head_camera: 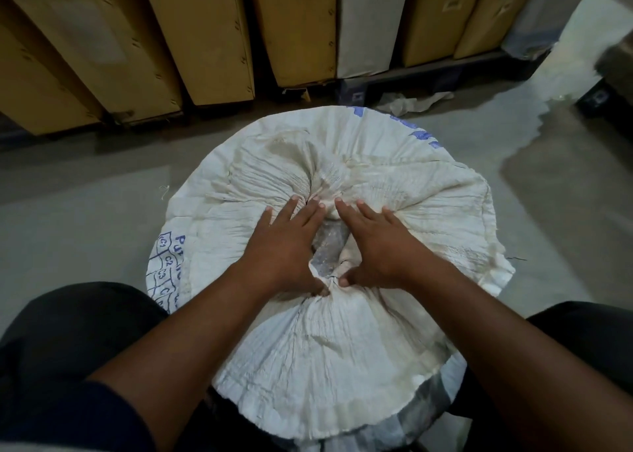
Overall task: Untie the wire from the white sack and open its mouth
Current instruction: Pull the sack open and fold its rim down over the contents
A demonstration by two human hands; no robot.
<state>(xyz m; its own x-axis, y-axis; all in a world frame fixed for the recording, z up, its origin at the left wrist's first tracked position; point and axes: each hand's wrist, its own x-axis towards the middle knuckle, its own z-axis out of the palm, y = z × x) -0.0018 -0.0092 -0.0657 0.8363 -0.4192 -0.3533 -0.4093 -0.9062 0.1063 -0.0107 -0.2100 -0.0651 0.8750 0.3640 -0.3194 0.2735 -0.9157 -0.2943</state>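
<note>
The white sack (394,205) with blue print stands on the floor between my knees, its pleated cloth splayed out flat around the mouth. My left hand (287,246) and my right hand (380,246) lie side by side on the gathered mouth, fingers spread and pressing the cloth apart. A narrow gap (329,246) shows between them, with a shiny clear liner inside. Both thumbs pinch the cloth at the near end of the gap, where a thin dark wire (334,276) shows. Whether it is still tied I cannot tell.
A row of tall brown cardboard boxes (205,34) leans on a pallet behind the sack. Crumpled paper (411,100) lies on the grey concrete floor (85,212) beyond it. My dark-clad knees sit at the lower left and right.
</note>
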